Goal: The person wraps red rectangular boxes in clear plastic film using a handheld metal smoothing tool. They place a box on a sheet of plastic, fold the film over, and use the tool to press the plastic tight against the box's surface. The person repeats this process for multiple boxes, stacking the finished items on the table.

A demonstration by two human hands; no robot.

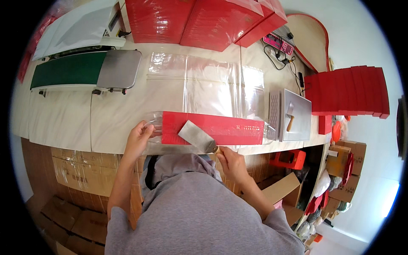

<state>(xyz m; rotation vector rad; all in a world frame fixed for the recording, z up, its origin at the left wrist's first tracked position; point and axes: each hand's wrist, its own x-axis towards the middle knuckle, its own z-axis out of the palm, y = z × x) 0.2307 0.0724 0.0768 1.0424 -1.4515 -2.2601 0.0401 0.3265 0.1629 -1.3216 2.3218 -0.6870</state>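
Observation:
A long red box (221, 127) lies along the front edge of the table, with clear plastic film around it that sticks out past both ends. My left hand (138, 138) is at the box's left end, its fingers closed on the loose clear plastic film (156, 121). My right hand (233, 165) grips the wooden handle of a scraper (196, 136). The scraper's wide metal blade lies over the left half of the box, pointing up and left; whether it touches the film I cannot tell.
Beyond the box a clear plastic sheet (208, 87) is spread out. To the left stands a machine with a green belt (70, 70). At right a second scraper (290, 117) lies on a metal plate (301, 127), near stacked red boxes (346, 91). Large red boxes (216, 23) line the back.

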